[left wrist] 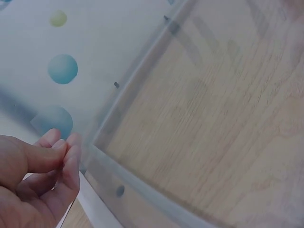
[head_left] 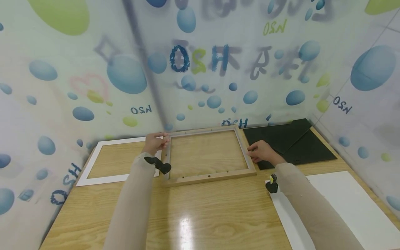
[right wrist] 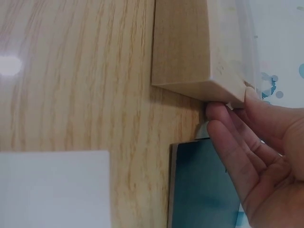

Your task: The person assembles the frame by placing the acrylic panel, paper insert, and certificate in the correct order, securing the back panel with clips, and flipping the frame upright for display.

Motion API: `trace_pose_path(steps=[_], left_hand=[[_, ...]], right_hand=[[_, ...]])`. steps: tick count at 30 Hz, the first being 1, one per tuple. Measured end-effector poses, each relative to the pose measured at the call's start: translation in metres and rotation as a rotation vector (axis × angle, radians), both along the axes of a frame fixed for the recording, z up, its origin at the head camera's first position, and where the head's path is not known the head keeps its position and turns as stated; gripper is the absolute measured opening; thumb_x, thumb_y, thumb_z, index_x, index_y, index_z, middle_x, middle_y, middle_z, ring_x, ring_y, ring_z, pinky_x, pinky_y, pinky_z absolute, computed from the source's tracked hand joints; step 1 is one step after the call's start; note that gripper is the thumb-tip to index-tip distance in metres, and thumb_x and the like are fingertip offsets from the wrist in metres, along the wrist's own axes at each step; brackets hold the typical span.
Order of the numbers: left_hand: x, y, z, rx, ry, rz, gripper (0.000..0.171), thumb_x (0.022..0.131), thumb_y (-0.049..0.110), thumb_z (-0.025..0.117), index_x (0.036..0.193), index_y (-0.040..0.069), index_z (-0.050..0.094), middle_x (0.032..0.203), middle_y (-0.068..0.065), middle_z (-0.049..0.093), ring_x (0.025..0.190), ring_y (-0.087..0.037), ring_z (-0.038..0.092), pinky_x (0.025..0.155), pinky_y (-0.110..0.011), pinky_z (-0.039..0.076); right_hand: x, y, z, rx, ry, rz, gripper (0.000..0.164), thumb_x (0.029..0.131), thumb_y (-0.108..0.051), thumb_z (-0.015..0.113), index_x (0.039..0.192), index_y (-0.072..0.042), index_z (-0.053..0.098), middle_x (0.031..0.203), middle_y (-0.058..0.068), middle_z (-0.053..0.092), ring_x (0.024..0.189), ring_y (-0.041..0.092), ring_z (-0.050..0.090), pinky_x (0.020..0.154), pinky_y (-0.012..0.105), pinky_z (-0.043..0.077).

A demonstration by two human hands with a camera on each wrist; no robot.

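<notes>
A wooden picture frame [head_left: 215, 175] lies on the table, its inner opening showing the wood grain beneath. A clear sheet [left wrist: 199, 90] lies over it, hazing its sides and carrying faint reflections. My left hand [head_left: 155, 143] pinches the sheet near the frame's back left corner, with thumb and fingertips together in the left wrist view. On the opposite side, my right hand [head_left: 261, 152] pinches the sheet at its right edge. In the right wrist view, its thumb [right wrist: 251, 97] is on top and its fingers are below, right beside the frame's corner.
A white mat border [head_left: 112, 179] lies left of the frame. At the back right is a dark backing board [head_left: 275, 139] with a folded flap. A white board [head_left: 350, 201] lies at front right, partly under the right forearm. A patterned wall covering [head_left: 200, 100] rises behind the table.
</notes>
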State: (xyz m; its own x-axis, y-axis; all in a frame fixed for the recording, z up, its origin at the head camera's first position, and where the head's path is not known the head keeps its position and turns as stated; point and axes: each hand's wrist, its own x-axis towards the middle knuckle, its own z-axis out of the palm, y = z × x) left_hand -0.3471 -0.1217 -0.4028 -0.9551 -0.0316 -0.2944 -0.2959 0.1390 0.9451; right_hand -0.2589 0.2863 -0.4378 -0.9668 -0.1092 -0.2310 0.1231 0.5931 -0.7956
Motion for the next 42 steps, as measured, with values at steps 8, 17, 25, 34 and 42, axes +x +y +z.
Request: trace_pose_path(steps=[8, 17, 25, 34, 42], left_hand=[[0.004, 0.001, 0.001, 0.02, -0.004, -0.012, 0.036, 0.087, -0.01, 0.053, 0.123, -0.01, 0.051, 0.072, -0.008, 0.061, 0.055, -0.012, 0.054, 0.053, -0.021, 0.047], [-0.004, 0.001, -0.019, 0.086, 0.014, -0.021, 0.038, 0.086, -0.01, 0.054, 0.124, -0.011, 0.049, 0.065, -0.005, 0.06, 0.051, -0.009, 0.052, 0.048, -0.018, 0.045], [0.003, -0.002, -0.007, 0.047, 0.028, 0.001, 0.037, 0.086, -0.01, 0.054, 0.123, -0.01, 0.051, 0.069, -0.006, 0.062, 0.052, -0.01, 0.055, 0.05, -0.02, 0.046], [0.006, 0.003, -0.002, 0.055, 0.008, -0.046, 0.039, 0.086, -0.01, 0.053, 0.125, -0.012, 0.048, 0.072, -0.009, 0.06, 0.054, -0.012, 0.052, 0.05, -0.021, 0.045], [0.002, 0.005, -0.009, 0.032, 0.031, -0.019, 0.038, 0.085, -0.009, 0.055, 0.122, -0.012, 0.051, 0.068, -0.007, 0.061, 0.052, -0.01, 0.052, 0.049, -0.02, 0.045]], right_hand=[[0.002, 0.001, 0.001, -0.018, 0.0, 0.003, 0.036, 0.088, -0.004, 0.059, 0.117, 0.017, 0.051, 0.082, 0.016, 0.064, 0.064, 0.02, 0.063, 0.06, 0.034, 0.054], [0.003, 0.0, 0.001, -0.017, 0.006, 0.003, 0.036, 0.088, -0.005, 0.059, 0.116, 0.017, 0.052, 0.081, 0.014, 0.065, 0.063, 0.019, 0.063, 0.06, 0.034, 0.054], [0.002, 0.001, 0.001, -0.016, 0.002, 0.008, 0.037, 0.089, -0.005, 0.059, 0.117, 0.016, 0.051, 0.085, 0.017, 0.064, 0.065, 0.02, 0.063, 0.061, 0.034, 0.054], [0.001, 0.002, -0.001, -0.017, 0.001, 0.007, 0.037, 0.089, -0.006, 0.059, 0.118, 0.016, 0.051, 0.086, 0.017, 0.064, 0.065, 0.02, 0.063, 0.061, 0.034, 0.054], [0.001, 0.0, 0.0, -0.006, 0.001, 0.004, 0.037, 0.089, -0.006, 0.059, 0.118, 0.016, 0.051, 0.086, 0.017, 0.064, 0.065, 0.019, 0.063, 0.06, 0.033, 0.054]])
